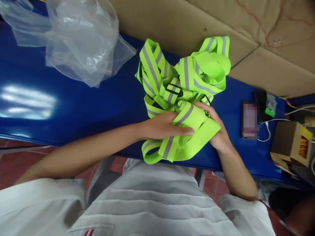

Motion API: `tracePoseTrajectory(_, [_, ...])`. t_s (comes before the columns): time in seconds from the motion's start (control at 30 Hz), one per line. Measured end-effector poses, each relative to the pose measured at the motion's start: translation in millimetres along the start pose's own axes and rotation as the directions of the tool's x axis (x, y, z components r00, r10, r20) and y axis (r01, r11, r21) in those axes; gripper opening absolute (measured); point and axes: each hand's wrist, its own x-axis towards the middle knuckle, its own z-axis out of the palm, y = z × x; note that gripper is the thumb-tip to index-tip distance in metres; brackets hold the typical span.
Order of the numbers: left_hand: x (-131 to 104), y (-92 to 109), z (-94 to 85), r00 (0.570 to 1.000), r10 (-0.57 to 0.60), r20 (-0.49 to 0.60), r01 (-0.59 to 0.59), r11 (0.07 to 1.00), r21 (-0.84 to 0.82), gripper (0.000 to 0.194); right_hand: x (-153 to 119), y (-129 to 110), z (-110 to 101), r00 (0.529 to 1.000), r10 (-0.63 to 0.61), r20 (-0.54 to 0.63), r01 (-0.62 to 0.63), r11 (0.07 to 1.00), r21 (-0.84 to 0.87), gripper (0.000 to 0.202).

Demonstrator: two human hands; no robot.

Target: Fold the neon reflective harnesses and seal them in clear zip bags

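A heap of neon yellow-green reflective straps (pixel 149 65) with grey stripes lies on a blue table (pixel 105 105). Black slide buckles (pixel 173 88) show among the loops. At the near side of the heap, my left hand (pixel 166 126) is closed on a bunched reflective strap (pixel 185 114), its thumb laid over the top. My right hand (pixel 216 131) grips the same bunch from the right, its fingers partly hidden behind the strap. Loose loops hang below my hands by the table's front edge.
Clear plastic bags (pixel 86 39) lie at the back left. Brown cardboard (pixel 167 23) borders the far side. On the right are a phone (pixel 249 119) with a white cable (pixel 268 131) and an open cardboard box (pixel 290 144).
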Motion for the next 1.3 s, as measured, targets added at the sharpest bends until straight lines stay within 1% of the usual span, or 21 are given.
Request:
tracePoseTrajectory(0.07, [1.8, -2.0, -0.1, 1.0, -0.004, -0.004, 0.004, 1.0, 0.002, 0.049, -0.7, 0.8, 1.4, 0.998, -0.055, -0.035, 0.052, 0.995, -0.083, 0.052])
tracePoseTrajectory(0.13, [2.9, -3.9, 0.8, 0.999, -0.027, 0.019, 0.027, 0.999, -0.029, 0.052, -2.0, 0.7, 2.3, 0.994, -0.097, -0.043, 0.091, 0.988, -0.128, 0.052])
tracePoseTrajectory(0.23, [3.3, -6.6, 2.1, 0.996, -0.045, 0.071, 0.051, 0.995, -0.085, 0.049, -3.2, -2.6, 2.0, 0.993, -0.112, -0.031, 0.107, 0.987, -0.121, 0.051])
tracePoseTrajectory(0.3, [3.2, -8.2, 2.0, 0.997, -0.035, 0.065, 0.04, 0.996, -0.074, 0.045, -2.7, -5.6, 1.5, 0.999, -0.053, -0.005, 0.053, 0.998, -0.04, 0.047])
tracePoseTrajectory(0.37, [3.4, -9.2, 1.4, 1.0, -0.008, 0.03, 0.009, 0.999, -0.033, 0.044, -1.6, -7.5, 2.1, 0.997, 0.052, 0.055, -0.057, 0.993, 0.107, 0.045])
tracePoseTrajectory(0.47, [4.1, -9.4, 0.4, 0.999, 0.033, -0.017, -0.032, 0.999, 0.04, 0.045, -0.4, -5.7, 6.0, 0.974, 0.185, 0.13, -0.219, 0.913, 0.345, 0.045])
tracePoseTrajectory(0.5, [4.4, -9.1, 0.3, 0.999, 0.035, -0.033, -0.033, 0.998, 0.059, 0.046, -0.4, -4.2, 8.0, 0.967, 0.214, 0.141, -0.254, 0.88, 0.401, 0.045])
tracePoseTrajectory(0.57, [4.4, -8.5, 0.7, 0.997, 0.019, -0.073, -0.013, 0.997, 0.08, 0.049, -0.8, -1.4, 11.8, 0.955, 0.257, 0.149, -0.297, 0.836, 0.462, 0.046])
tracePoseTrajectory(0.63, [3.5, -7.9, 2.4, 0.994, -0.008, -0.113, 0.016, 0.998, 0.067, 0.052, -1.5, -1.0, 14.3, 0.951, 0.277, 0.138, -0.309, 0.826, 0.471, 0.047])
tracePoseTrajectory(0.7, [1.3, -7.4, 6.0, 0.99, -0.046, -0.131, 0.047, 0.999, 0.006, 0.054, -2.7, -4.6, 14.5, 0.956, 0.278, 0.097, -0.291, 0.838, 0.461, 0.047])
tracePoseTrajectory(0.73, [-0.1, -7.4, 8.4, 0.989, -0.077, -0.123, 0.072, 0.996, -0.047, 0.054, -3.7, -7.9, 13.9, 0.96, 0.272, 0.069, -0.272, 0.845, 0.46, 0.046])
tracePoseTrajectory(0.8, [-2.4, -8.3, 13.8, 0.987, -0.149, -0.065, 0.138, 0.979, -0.153, 0.05, -6.3, -15.7, 11.9, 0.968, 0.248, 0.026, -0.231, 0.854, 0.467, 0.043])
tracePoseTrajectory(0.87, [-3.0, -10.7, 18.2, 0.985, -0.169, -0.022, 0.162, 0.97, -0.181, 0.044, -9.5, -22.5, 10.0, 0.978, 0.209, -0.003, -0.182, 0.861, 0.474, 0.042])
tracePoseTrajectory(0.9, [-2.5, -12.6, 19.7, 0.989, -0.147, -0.027, 0.141, 0.977, -0.161, 0.044, -11.0, -24.7, 9.5, 0.983, 0.184, -0.015, -0.155, 0.865, 0.476, 0.044])
tracePoseTrajectory(0.97, [0.0, -16.6, 21.1, 0.995, -0.068, -0.067, 0.062, 0.993, -0.098, 0.046, -12.9, -26.4, 8.9, 0.989, 0.145, -0.029, -0.114, 0.873, 0.475, 0.049])
tracePoseTrajectory(1.07, [4.1, -20.6, 21.9, 0.991, 0.019, -0.131, -0.024, 0.999, -0.042, 0.051, -12.9, -25.3, 7.3, 0.99, 0.14, -0.026, -0.109, 0.866, 0.489, 0.048])
tracePoseTrajectory(1.1, [4.7, -20.7, 22.6, 0.985, 0.046, -0.168, -0.052, 0.998, -0.033, 0.055, -12.5, -24.6, 6.3, 0.99, 0.143, -0.019, -0.114, 0.861, 0.496, 0.047])
tracePoseTrajectory(1.17, [4.3, -19.2, 24.6, 0.952, 0.137, -0.274, -0.144, 0.99, -0.005, 0.071, -11.8, -22.5, 4.7, 0.988, 0.151, 0.014, -0.137, 0.847, 0.513, 0.047])
tracePoseTrajectory(1.23, [2.1, -16.6, 26.5, 0.902, 0.256, -0.348, -0.256, 0.966, 0.046, 0.09, -11.8, -18.1, 5.0, 0.984, 0.165, 0.063, -0.173, 0.83, 0.53, 0.049])
tracePoseTrajectory(1.27, [0.8, -15.5, 27.0, 0.885, 0.299, -0.356, -0.292, 0.953, 0.074, 0.093, -12.1, -14.6, 6.3, 0.98, 0.178, 0.088, -0.197, 0.823, 0.533, 0.05])
tracePoseTrajectory(1.3, [-0.2, -14.7, 26.9, 0.877, 0.32, -0.358, -0.306, 0.947, 0.096, 0.089, -12.4, -10.5, 8.2, 0.976, 0.195, 0.1, -0.218, 0.82, 0.53, 0.05])
